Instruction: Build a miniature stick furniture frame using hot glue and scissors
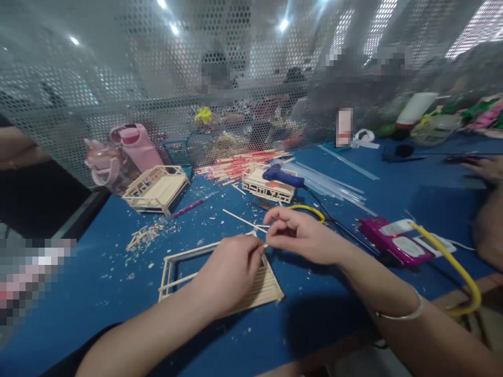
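Note:
A small frame built of wooden sticks (261, 290), with a slatted floor and raised rails, rests on the blue table below my hands. My left hand (233, 267) is closed over it, covering much of its middle, thumb and forefinger pinched near its far right corner. Just beyond that corner my right hand (301, 235) is curled, its thumb and finger meeting the left fingertips. A short pale wooden stick (265, 245) shows between the fingertips, mostly hidden by them. Loose thin sticks (241, 219) lie behind the hands.
A blue glue gun (283, 176) lies on a second stick model (255, 183); another model (157, 191) stands left. Beyond are red-tipped sticks (239, 166) and clear glue sticks (326, 183). A magenta power strip (393, 241) with a yellow cable sits right, near another person's arm (489, 225).

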Demonstrator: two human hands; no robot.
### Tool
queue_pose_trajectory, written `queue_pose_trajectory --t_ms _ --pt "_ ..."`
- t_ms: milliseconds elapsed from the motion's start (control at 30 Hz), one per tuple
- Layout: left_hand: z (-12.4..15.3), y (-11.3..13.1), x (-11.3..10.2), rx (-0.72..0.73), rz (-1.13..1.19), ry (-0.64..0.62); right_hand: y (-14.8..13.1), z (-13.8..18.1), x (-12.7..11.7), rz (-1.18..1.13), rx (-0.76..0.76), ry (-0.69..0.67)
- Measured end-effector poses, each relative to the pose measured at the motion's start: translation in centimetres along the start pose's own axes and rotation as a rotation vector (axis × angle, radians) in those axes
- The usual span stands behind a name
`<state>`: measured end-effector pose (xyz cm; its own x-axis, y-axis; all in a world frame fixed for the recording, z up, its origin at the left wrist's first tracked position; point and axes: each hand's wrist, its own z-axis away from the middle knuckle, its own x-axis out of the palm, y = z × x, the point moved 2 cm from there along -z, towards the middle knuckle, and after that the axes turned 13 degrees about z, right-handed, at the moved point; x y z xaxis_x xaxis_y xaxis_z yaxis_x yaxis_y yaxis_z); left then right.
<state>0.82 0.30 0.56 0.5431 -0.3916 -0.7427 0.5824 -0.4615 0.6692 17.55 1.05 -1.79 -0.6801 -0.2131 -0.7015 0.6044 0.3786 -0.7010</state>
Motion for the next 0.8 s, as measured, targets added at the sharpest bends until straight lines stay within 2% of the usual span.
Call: queue_pose_trajectory --t_ms 100,167,300,467,567,700,800 --pt "-0.3 -0.3 -0.6 -0.003 0.059 0.031 1.9 -0.1 -1.3 0.459 0.314 0.04" --pt "-0.5 -0.6 -0.8 -0.031 0.116 0.037 3.3 -0.2 -1.6 0.671 0.462 0.037" --pt "-0.5 -1.0 -0.9 -0.026 0.269 0.106 4.7 -0.1 -1.1 0.736 0.47 0.011" --pt "-0.1 -0.8 -1.5 0.055 0.443 0.268 4.2 0.4 -0.8 0.709 0.487 0.066" --pt "-0.3 -0.8 -2.0 0.008 0.449 0.313 3.4 1.1 -0.7 0.623 0.513 0.147" --pt "-0.7 -1.0 -1.9 -0.08 0.459 0.31 1.3 2.7 0.1 0.267 0.358 0.232" --pt "-1.0 -0.9 -1.5 -0.084 0.495 0.293 -0.5 3.7 1.1 0.161 0.253 0.139"
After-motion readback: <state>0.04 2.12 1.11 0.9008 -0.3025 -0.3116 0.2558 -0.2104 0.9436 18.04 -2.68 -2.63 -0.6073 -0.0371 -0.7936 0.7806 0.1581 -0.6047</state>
